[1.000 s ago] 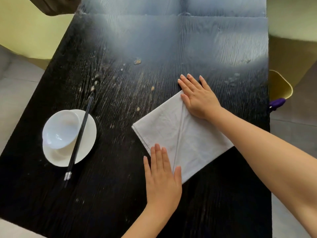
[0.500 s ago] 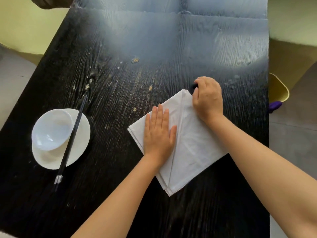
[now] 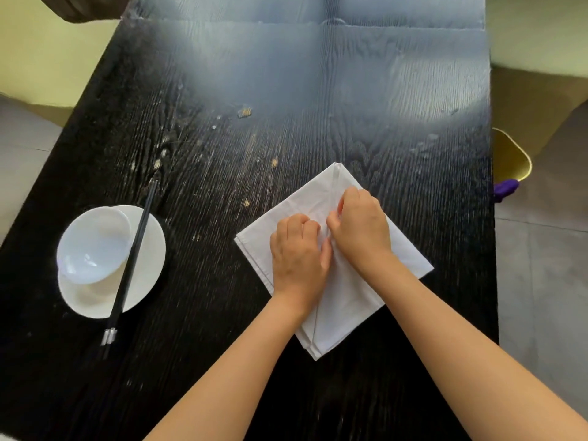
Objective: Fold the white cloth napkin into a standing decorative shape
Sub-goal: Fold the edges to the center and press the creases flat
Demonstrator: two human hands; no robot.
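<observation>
Napkin (image 3: 346,291), white and already folded to a flat diamond with a seam running corner to corner, lies on the dark surface (image 3: 222,173) right of middle, one point toward the person. Both hands sit together over its centre: the left hand (image 3: 299,253) is curled, knuckles up, pinning the cloth, while the right hand (image 3: 361,227) pinches fabric at the seam, likely to gather a pleat. A bowl (image 3: 92,246) on a plate (image 3: 146,275) with chopsticks (image 3: 130,262) stays well apart, leaving folding room.

Black wood-grain table (image 3: 318,90), white napkin (image 3: 350,297), saucer (image 3: 149,265), crumbs (image 3: 245,113)
</observation>
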